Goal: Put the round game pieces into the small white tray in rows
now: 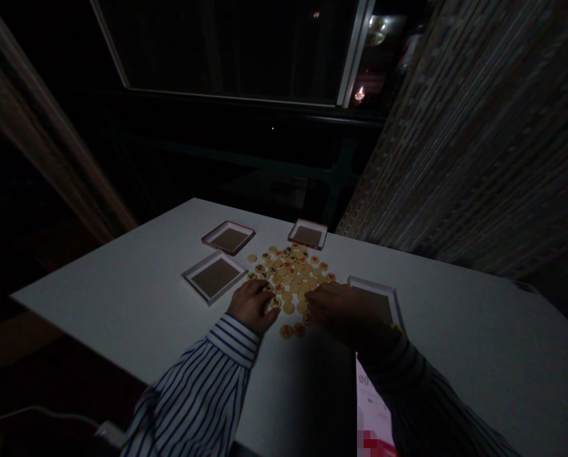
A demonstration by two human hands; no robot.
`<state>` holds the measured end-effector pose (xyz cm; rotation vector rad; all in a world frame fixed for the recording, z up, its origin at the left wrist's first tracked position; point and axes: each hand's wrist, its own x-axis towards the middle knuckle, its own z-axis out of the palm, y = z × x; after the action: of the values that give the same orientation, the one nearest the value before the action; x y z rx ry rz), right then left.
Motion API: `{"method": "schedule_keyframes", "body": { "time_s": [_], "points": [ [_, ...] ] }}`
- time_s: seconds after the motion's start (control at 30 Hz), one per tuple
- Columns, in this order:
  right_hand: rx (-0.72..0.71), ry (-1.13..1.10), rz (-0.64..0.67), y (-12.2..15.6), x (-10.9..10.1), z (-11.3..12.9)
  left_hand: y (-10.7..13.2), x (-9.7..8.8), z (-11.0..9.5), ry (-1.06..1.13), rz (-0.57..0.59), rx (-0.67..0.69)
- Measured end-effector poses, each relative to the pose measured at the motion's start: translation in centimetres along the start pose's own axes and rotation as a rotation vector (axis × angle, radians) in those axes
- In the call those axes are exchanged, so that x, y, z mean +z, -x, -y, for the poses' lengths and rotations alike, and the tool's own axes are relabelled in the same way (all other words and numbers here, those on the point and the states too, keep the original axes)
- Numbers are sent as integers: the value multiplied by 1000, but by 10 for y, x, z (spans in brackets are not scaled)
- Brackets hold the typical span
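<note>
A spread of round xiangqi pieces [296,277] lies on the white table [136,279], some showing red or black characters and others blank. At the near left edge of the spread is my left hand [251,306], thumb apart and fingers slightly bent, touching pieces there. My right hand [334,308] rests palm down at the right side of the spread, its fingers stretched over some pieces and hiding them. Two red-marked pieces [292,331] sit apart, nearer to me between the hands.
Shallow open boxes surround the pieces: a white-rimmed box [198,295] at left, a brown-edged box [206,243] behind it, another box [323,235] at the back, and one [396,304] partly behind my right hand. A lit phone screen [374,406] shows beside my right forearm. String curtains [431,158] hang right.
</note>
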<state>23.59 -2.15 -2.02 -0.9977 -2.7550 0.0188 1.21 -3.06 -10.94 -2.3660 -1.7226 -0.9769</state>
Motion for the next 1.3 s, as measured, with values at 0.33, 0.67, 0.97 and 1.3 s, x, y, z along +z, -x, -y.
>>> {"method": "schedule_keyframes", "body": {
  "time_s": [0.33,0.67,0.97,1.3],
  "points": [
    [29,-12,19,0,-2,1,0,1,3,-27,-7,39],
    [42,-14,-1,2,-6,0,-5,-7,-6,75,-115,65],
    [71,-40,-3,4,-14,1,-9,-14,-13,192,-173,58],
    [113,-23,-70,17,-26,-7,-16,-23,-34,171,-163,69]
  ]
}}
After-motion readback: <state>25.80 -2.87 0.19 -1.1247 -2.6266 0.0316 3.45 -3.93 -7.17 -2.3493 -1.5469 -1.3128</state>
